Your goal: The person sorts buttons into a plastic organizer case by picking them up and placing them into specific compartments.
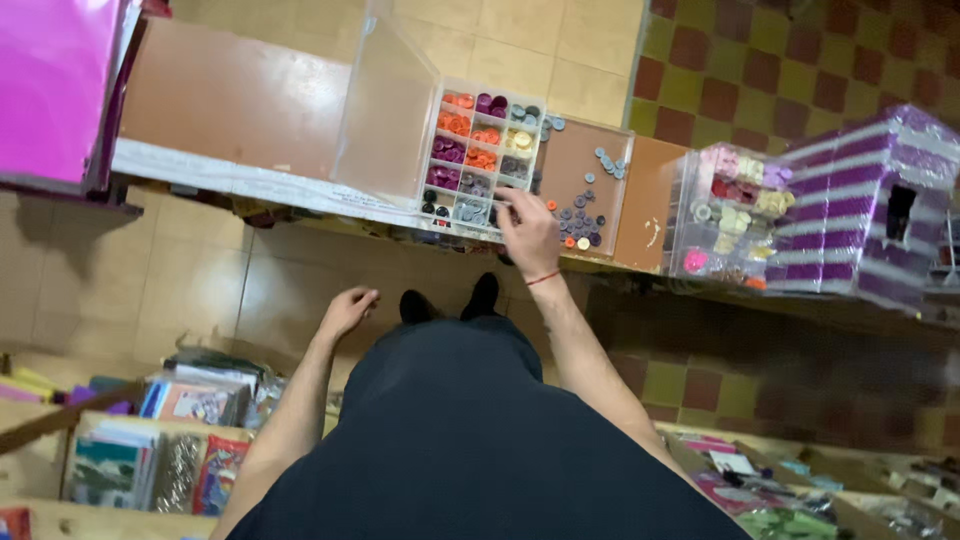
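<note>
A clear plastic organiser box (481, 150) with small compartments of orange, purple, yellow and grey buttons lies on a brown shelf (230, 100), its lid (385, 110) standing open. My right hand (528, 230) rests at the box's near right corner, fingertips by the grey-button compartment; whether it pinches a button I cannot tell. Loose grey and orange buttons (583, 215) lie scattered on the shelf just right of it. My left hand (347, 310) hangs free below the shelf edge, fingers loosely curled, holding nothing.
A second clear box (730, 205) of pink, red and cream items sits to the right, beside a purple-and-white striped box (865, 205). A pink sheet (55, 85) hangs at far left. Racks of packaged goods (160, 440) flank my legs on a tiled floor.
</note>
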